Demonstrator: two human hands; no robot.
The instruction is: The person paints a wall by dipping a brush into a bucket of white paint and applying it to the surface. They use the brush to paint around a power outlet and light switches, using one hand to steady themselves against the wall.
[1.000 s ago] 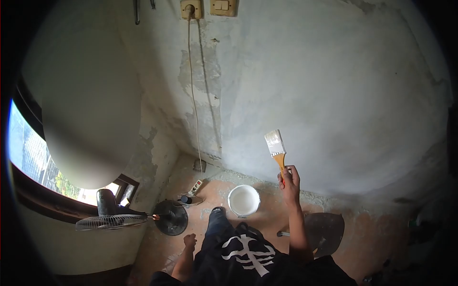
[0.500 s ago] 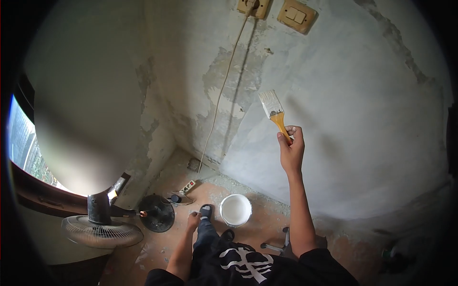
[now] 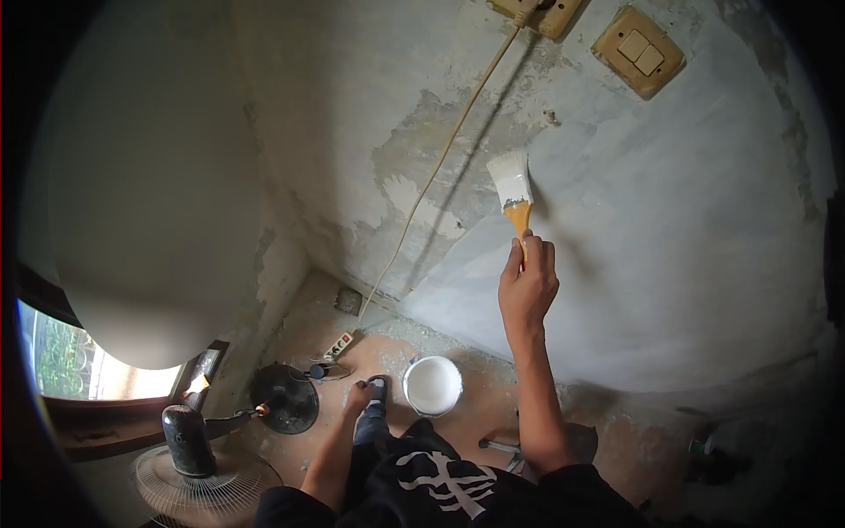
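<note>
My right hand [image 3: 530, 280] is closed round the orange handle of a wide paintbrush [image 3: 512, 183]. The bristles are coated white and point up at the wall [image 3: 634, 229], near the edge between a white area and a bare grey patch; whether they touch it I cannot tell. Low on the left, my left hand [image 3: 359, 396] hangs above my foot with its fingers curled. What it holds, if anything, is too small to make out. On the floor between my arms stands a white bucket [image 3: 433, 386] with white contents.
A cable [image 3: 451, 141] runs from the wall socket [image 3: 550, 16] down to a power strip [image 3: 339, 346]. Beside the socket is a light switch [image 3: 639, 53]. At the lower left stand a fan [image 3: 207, 480] and a round black base [image 3: 284, 399], near a window [image 3: 88, 361].
The brush has turned more upright and the right hand now grips its handle from behind, closer to the wall. The view has shifted, with the socket and switch appearing larger and further right.
</note>
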